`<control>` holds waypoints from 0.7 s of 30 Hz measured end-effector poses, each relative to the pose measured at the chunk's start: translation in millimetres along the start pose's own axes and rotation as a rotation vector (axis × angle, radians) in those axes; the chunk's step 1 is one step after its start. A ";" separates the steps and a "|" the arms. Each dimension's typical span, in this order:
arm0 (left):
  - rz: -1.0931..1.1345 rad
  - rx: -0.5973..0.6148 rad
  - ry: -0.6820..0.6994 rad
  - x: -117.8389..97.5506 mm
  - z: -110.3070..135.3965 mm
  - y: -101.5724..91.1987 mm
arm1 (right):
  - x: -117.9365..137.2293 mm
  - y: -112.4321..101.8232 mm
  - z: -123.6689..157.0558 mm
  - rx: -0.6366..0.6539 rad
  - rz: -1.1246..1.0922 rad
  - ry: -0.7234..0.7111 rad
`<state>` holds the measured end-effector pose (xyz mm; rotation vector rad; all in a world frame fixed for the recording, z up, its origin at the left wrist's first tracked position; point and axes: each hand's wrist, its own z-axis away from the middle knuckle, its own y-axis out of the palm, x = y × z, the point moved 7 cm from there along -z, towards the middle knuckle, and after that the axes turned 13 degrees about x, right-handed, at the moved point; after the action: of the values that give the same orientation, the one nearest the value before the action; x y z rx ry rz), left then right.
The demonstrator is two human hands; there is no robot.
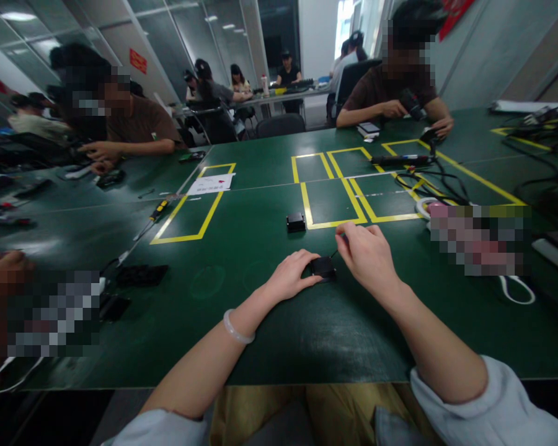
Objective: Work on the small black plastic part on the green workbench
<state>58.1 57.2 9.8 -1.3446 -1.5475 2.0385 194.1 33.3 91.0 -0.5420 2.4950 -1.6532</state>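
Note:
My left hand (294, 274) is closed around the left side of a small black box-shaped part (323, 269), which rests on the green table (260, 334). Small metallic bits show at the box's edges. Just right of and above it, my right hand (369, 251) is closed in a pinch, with a thin dark rod (333, 254) showing between the fingertips and the box. The rod's kind is too small to make out, and whether its tip touches the box I cannot tell. A second black box-shaped part (296, 222) lies a little beyond my hands.
Yellow tape outlines (333, 224) mark the table. A yellow-black screwdriver (159, 210), a paper sheet (211, 184) and a black tray-like piece (142, 274) lie to the left. Cables (451, 179) and a blurred-out pink item (478, 238) are right. Co-workers (395, 93) sit opposite.

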 end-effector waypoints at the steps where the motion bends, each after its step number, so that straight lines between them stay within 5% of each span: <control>1: 0.000 -0.001 0.002 -0.3 0.1 -0.2 | 0.0 -0.4 0.1 -0.007 -0.002 0.003; 21: 0.006 -0.003 0.000 0.6 0.2 0.2 | 3.3 -4.6 -0.1 -0.011 -0.003 -0.020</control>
<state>57.7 57.3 9.3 -1.3519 -1.5484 2.0412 192.0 30.7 95.5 -0.5606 2.4917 -1.6272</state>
